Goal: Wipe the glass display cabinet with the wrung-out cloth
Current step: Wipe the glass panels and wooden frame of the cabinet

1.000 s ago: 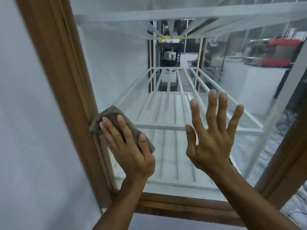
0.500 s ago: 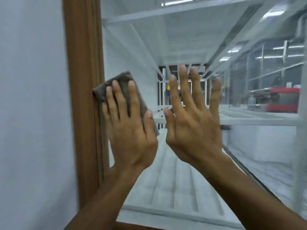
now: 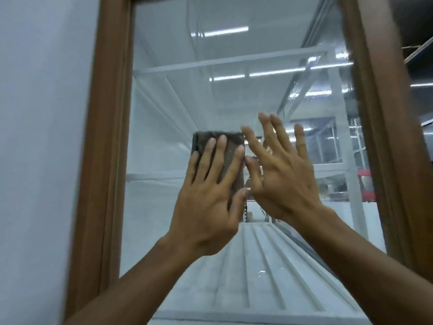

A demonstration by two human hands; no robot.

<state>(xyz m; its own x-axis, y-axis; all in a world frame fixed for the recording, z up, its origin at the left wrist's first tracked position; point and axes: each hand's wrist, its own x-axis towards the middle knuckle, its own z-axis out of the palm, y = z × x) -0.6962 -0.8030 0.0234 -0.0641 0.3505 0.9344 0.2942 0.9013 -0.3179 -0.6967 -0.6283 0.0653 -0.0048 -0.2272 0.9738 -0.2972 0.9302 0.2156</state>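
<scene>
The glass pane (image 3: 178,95) of the display cabinet fills the view, set in a brown wooden frame (image 3: 103,137). A folded grey-brown cloth (image 3: 230,144) lies flat against the glass at mid height. My left hand (image 3: 208,195) presses it there with straight, spread fingers. Beside it on the right, my right hand (image 3: 281,174) is held up to the pane, palm forward, fingers straight and spread; whether it touches the glass I cannot tell. It holds nothing.
A pale wall (image 3: 42,137) borders the frame on the left. White slatted shelves (image 3: 253,266) and white rails show behind the glass. The right frame post (image 3: 386,148) stands close to my right forearm. Ceiling lights reflect in the upper pane.
My left hand has slid the cloth up and to the right, away from the left frame post. The right hand rose alongside it. The view has tilted upward.
</scene>
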